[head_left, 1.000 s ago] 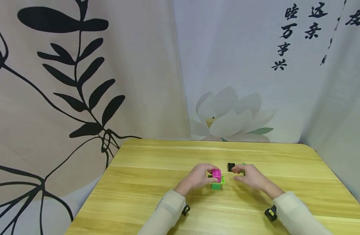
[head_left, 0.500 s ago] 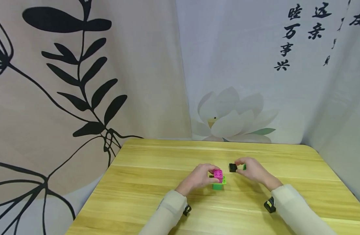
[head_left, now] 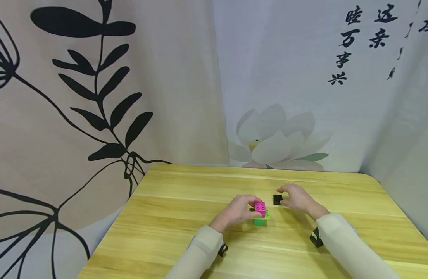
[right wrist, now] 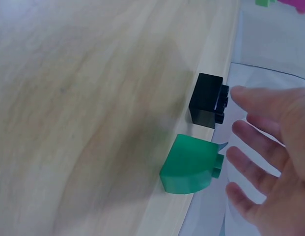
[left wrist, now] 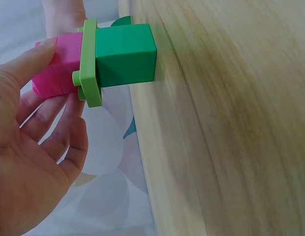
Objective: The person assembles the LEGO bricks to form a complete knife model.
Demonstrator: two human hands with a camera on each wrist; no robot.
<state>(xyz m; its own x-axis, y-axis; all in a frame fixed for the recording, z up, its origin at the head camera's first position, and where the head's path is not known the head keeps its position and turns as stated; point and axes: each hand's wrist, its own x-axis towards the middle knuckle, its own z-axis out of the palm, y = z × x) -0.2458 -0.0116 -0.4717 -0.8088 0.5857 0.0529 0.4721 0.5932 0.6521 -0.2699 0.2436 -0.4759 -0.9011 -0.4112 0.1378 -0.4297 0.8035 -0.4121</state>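
Left hand (head_left: 239, 211) pinches pink-green brick stack (head_left: 260, 212); right hand (head_left: 297, 199) (fingers spread, empty) hovers over black brick (head_left: 277, 199).

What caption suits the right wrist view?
Open right hand hovers beside a black brick and a curved green brick on the wooden table.

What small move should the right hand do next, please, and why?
Probably close the right hand on the small black brick: its open fingers hover just above without gripping, while the left hand steadies the pink-and-green brick stack nearby.
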